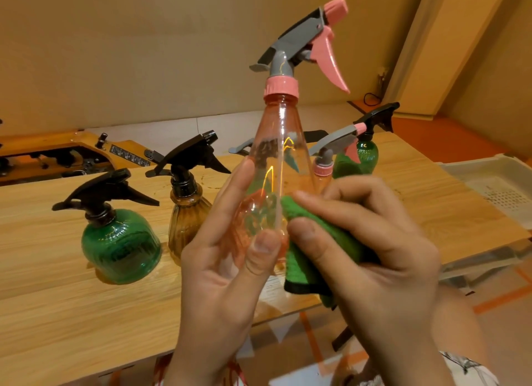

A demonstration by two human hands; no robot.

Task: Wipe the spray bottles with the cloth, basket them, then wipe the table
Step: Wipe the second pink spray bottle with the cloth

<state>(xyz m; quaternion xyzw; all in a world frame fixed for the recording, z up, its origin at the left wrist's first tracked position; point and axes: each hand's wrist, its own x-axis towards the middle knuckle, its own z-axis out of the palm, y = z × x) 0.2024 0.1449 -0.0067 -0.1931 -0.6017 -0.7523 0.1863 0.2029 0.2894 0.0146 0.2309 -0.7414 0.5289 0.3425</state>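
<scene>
Wiping is underway at frame centre: left hand (pixel 218 270) grips the pink spray bottle (pixel 280 143); right hand (pixel 371 247) pinches the green cloth (pixel 313 241) against it. Four bottles remain on the table (pixel 57 313); basket (pixel 501 190), right edge, apparently unfilled.

The one head-worn camera looked forward and down from close behind the left hand (pixel 218 264) and right hand (pixel 377 259), with the tabletop (pixel 57 313) stretching beyond and left of them.

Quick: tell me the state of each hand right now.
Left hand: closed, gripping the clear pink cone-shaped plastic spray bottle near its base.
Right hand: closed, pinching the folded green cloth against that bottle.
</scene>
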